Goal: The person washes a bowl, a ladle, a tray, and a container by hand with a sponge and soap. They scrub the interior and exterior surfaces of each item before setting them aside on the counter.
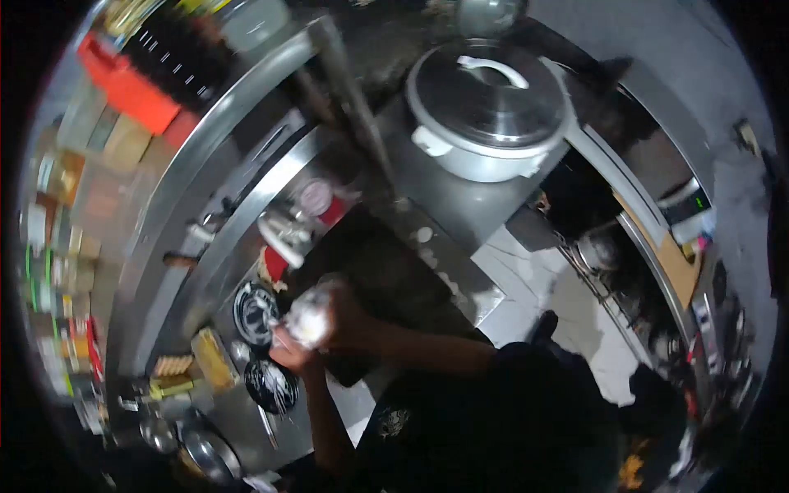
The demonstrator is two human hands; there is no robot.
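Both of my hands meet over the counter, around a whitish item covered in foam (311,319); blur and suds hide its exact kind. My left hand (289,352) is closed on its lower side. From the other side, my right hand (343,316) grips it, with the fingers partly hidden. A black bowl streaked with suds (256,312) sits just beyond my hands. Another sudsy black bowl (272,386) lies beside my left forearm. Under my right forearm is a dark, sunken area like a sink basin (370,246).
A large white rice cooker (491,111) with a dark lid stands on a metal surface. Metal shelving (238,103) borders the left, with containers and a red-orange bin (123,82) behind. Cups and white handled pieces (283,240) lie by the basin. Metal pans (209,453) sit lower left.
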